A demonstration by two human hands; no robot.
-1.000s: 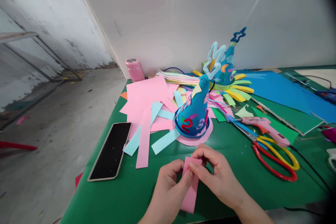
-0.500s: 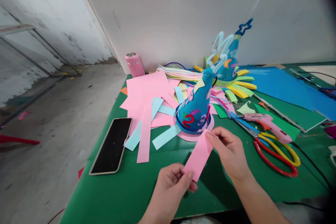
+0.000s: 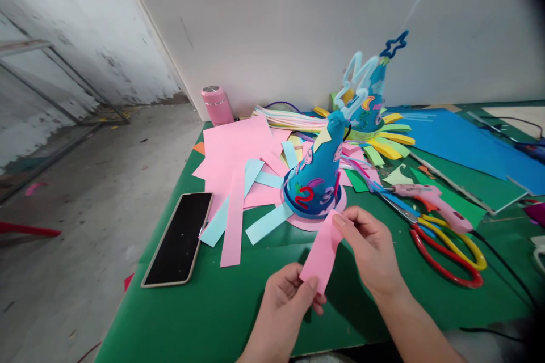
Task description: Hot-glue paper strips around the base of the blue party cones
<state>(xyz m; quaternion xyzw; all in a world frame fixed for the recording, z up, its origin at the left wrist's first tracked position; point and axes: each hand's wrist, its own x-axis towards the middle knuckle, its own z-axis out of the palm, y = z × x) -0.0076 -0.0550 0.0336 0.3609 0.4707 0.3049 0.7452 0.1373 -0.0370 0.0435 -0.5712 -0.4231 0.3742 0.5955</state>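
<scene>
Both of my hands hold a pink paper strip (image 3: 322,250) above the green table (image 3: 204,312). My left hand (image 3: 284,305) pinches its near end between thumb and fingers. My right hand (image 3: 369,249) grips its far end, close to the pink brim of a blue cone party hat (image 3: 315,173) decorated with a red "2". The strip slants from lower left up towards the hat.
A phone (image 3: 179,246) lies face up at the left. Pink and light blue paper strips (image 3: 238,193) fan out beside the hat. A second decorated hat (image 3: 371,103) stands behind. A pink glue gun (image 3: 430,199), red-and-yellow scissors (image 3: 447,249), blue sheets (image 3: 460,144) and a pink bottle (image 3: 217,105) surround them.
One second ago both hands pinched the strip's top close together; my right hand has since moved up and away, stretching the strip out towards the hat. Little changed in the last half second.
</scene>
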